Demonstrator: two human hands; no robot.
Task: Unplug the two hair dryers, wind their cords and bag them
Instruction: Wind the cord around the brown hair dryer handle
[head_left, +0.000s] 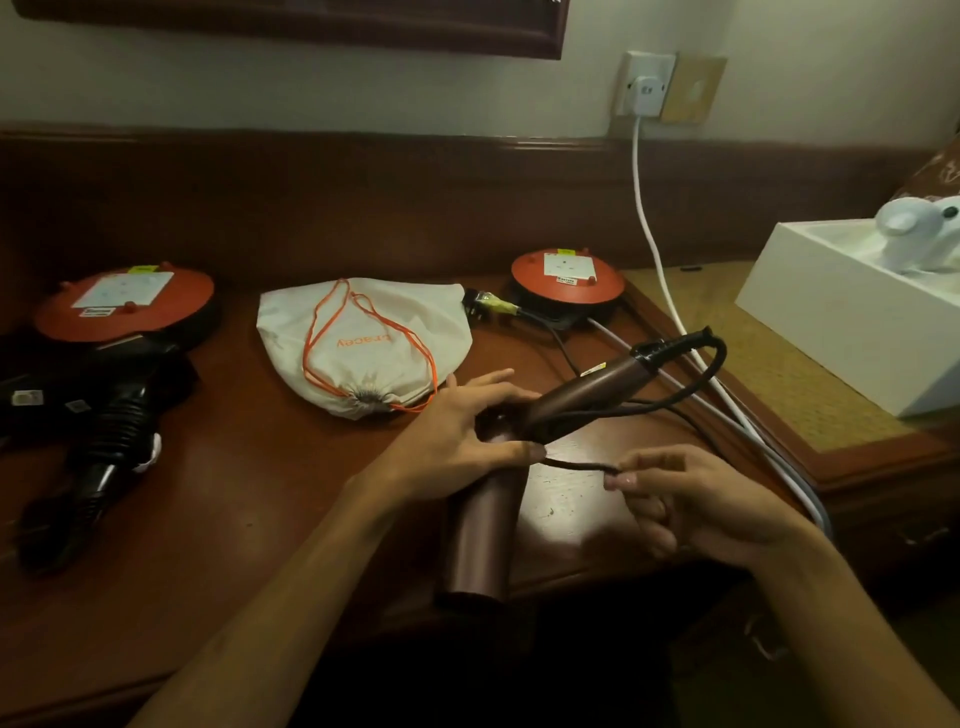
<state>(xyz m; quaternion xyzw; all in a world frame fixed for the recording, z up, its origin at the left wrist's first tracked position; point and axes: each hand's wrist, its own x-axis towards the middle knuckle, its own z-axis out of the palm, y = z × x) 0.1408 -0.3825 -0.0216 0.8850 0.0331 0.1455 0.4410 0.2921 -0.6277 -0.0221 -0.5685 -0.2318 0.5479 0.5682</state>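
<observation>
A brown hair dryer (483, 540) lies in front of me over the desk edge, barrel toward me and handle pointing up right. My left hand (457, 436) grips it where barrel and handle meet. Its dark cord (691, 384) loops off the handle end and comes back to my right hand (685, 499), which pinches the cord between thumb and fingertips. Its black plug (485, 303) lies loose beside the right red reel. A black hair dryer (104, 441) lies at the left. A white drawstring bag (363, 343) with orange cords sits in the middle, closed.
Two red cable reels with sockets rest on the wooden desk (234, 493), one at the left (124, 306) and one at the back right (569, 278). A white cable (649, 218) runs from a wall socket (644, 91) down across the desk. A white box (831, 322) stands at right.
</observation>
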